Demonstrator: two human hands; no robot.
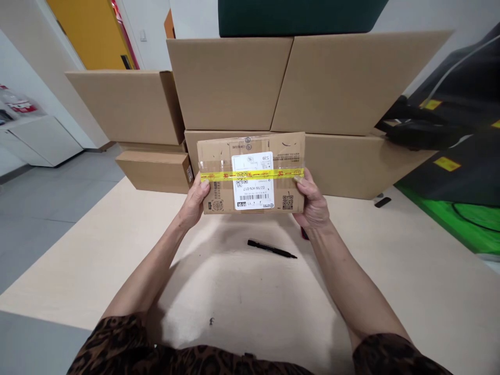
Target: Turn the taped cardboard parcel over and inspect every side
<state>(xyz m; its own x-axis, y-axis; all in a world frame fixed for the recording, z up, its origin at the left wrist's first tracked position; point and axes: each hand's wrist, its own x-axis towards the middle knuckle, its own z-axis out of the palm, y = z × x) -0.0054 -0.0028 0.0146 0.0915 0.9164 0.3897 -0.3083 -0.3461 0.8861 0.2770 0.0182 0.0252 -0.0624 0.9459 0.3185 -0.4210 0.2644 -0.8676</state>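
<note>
Both hands hold up a small cardboard box (pixel 219 195) above the table, its labelled face turned toward me. A white shipping label (pixel 253 200), upside down to me, sits mid-face, and a strip of yellow tape (pixel 221 175) with red print runs across it. My left hand (pixel 194 202) grips the left edge, thumb on the front. Around the right edge closes my right hand (pixel 313 204), thumb also on the front. The other fingers are mostly hidden behind the box. Below it, a black marker pen (pixel 272 249) lies on the table, touched by neither hand.
Large cardboard boxes (pixel 230 83) stand stacked along the far side of the wooden table (pixel 250 302), with a dark green box (pixel 300 15) on top. A smaller carton (pixel 152 171) sits at left. A small black object (pixel 383 202) and a partly hidden red-black item (pixel 304 234) lie at right.
</note>
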